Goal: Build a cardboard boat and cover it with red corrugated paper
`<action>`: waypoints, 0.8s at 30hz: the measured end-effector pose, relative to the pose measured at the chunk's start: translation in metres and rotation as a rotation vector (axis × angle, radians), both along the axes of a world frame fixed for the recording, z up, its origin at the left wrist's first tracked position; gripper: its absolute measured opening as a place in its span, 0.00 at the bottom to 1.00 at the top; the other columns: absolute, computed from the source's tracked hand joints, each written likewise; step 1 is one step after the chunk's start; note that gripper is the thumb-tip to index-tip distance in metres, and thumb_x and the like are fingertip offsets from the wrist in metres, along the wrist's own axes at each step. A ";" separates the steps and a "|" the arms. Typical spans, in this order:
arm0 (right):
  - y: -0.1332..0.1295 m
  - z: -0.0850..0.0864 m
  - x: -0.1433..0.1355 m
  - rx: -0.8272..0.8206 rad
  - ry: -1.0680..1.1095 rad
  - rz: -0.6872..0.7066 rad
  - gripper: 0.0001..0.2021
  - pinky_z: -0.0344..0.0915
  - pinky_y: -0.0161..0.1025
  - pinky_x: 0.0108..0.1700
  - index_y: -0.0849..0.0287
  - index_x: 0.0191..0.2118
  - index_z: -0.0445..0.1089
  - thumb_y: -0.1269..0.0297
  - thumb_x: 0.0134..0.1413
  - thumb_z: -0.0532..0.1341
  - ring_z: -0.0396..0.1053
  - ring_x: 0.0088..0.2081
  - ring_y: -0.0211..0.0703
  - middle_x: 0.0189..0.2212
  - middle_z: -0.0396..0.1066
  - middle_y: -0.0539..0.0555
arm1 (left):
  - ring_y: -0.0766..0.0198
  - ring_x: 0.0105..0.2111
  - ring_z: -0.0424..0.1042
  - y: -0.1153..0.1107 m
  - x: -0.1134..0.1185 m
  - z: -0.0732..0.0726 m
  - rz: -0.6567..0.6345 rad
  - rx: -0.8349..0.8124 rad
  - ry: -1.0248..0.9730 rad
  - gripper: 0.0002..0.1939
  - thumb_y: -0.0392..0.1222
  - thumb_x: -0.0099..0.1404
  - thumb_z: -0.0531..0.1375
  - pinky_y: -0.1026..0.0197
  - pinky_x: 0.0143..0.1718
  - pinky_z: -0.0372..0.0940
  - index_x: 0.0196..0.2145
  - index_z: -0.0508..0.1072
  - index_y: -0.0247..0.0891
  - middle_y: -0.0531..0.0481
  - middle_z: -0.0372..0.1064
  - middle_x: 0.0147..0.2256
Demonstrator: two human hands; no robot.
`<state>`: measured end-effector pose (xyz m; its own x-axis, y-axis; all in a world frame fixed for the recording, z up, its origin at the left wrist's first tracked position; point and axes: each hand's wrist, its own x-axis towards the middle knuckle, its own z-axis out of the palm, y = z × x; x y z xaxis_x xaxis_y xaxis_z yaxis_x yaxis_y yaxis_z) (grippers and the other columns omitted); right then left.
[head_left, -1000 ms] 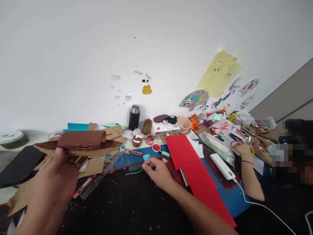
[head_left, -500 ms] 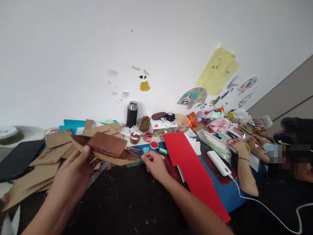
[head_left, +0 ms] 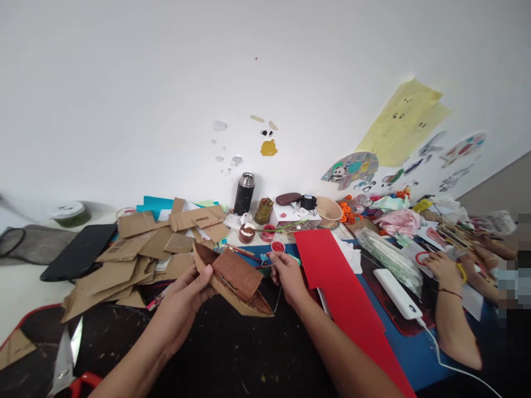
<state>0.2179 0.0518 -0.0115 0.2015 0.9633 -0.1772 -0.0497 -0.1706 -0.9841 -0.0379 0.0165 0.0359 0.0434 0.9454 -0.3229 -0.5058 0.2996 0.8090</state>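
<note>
My left hand (head_left: 186, 293) grips a small cardboard boat (head_left: 244, 304) by its left side, thumb on top. The boat is held tilted above the dark mat, with pointed ends and a curved brown cover (head_left: 238, 271) over its middle. Close to its right end, my right hand (head_left: 288, 273) is closed in a pinch. A thin pale strand (head_left: 277, 301) hangs below those fingers towards the boat's tip; its upper end is hidden. Behind the hands lie paintbrushes (head_left: 243, 252), a pot of red paint (head_left: 277, 246) and a pot of brown paint (head_left: 246, 233).
Cardboard pieces (head_left: 120, 271) pile up at left, with scissors (head_left: 64, 359) nearer me. Red card (head_left: 344, 287) lies to the right, beside a white glue gun (head_left: 397, 294) with a cord. A black flask (head_left: 244, 194) stands by the wall. A co-worker's hand (head_left: 443, 268) holds scissors at far right.
The view has swung left, so things sit further right. The boat has been lowered and turned, its right end now pointing more towards me. My right hand remains pinched beside it.
</note>
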 end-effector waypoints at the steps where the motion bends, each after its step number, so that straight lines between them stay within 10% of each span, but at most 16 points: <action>1: -0.001 0.001 -0.001 -0.001 0.003 -0.003 0.29 0.49 0.32 0.19 0.59 0.39 0.76 0.35 0.48 0.73 0.55 0.16 0.34 0.16 0.59 0.40 | 0.40 0.52 0.84 0.001 -0.002 -0.001 0.008 0.001 -0.002 0.28 0.56 0.54 0.81 0.49 0.47 0.80 0.47 0.87 0.38 0.35 0.86 0.53; 14: -0.037 0.017 -0.022 0.070 0.000 0.435 0.35 0.53 0.33 0.21 0.60 0.53 0.78 0.30 0.63 0.65 0.62 0.18 0.36 0.21 0.67 0.44 | 0.57 0.39 0.84 0.020 -0.027 -0.016 0.143 -0.068 -0.096 0.16 0.46 0.60 0.78 0.60 0.38 0.81 0.44 0.86 0.41 0.47 0.87 0.44; 24: -0.051 -0.006 -0.040 0.042 0.020 0.435 0.34 0.58 0.33 0.22 0.60 0.57 0.75 0.33 0.63 0.67 0.64 0.18 0.36 0.22 0.69 0.43 | 0.41 0.55 0.82 0.015 -0.026 -0.009 0.186 0.039 0.063 0.26 0.54 0.52 0.81 0.54 0.45 0.82 0.46 0.86 0.42 0.43 0.86 0.53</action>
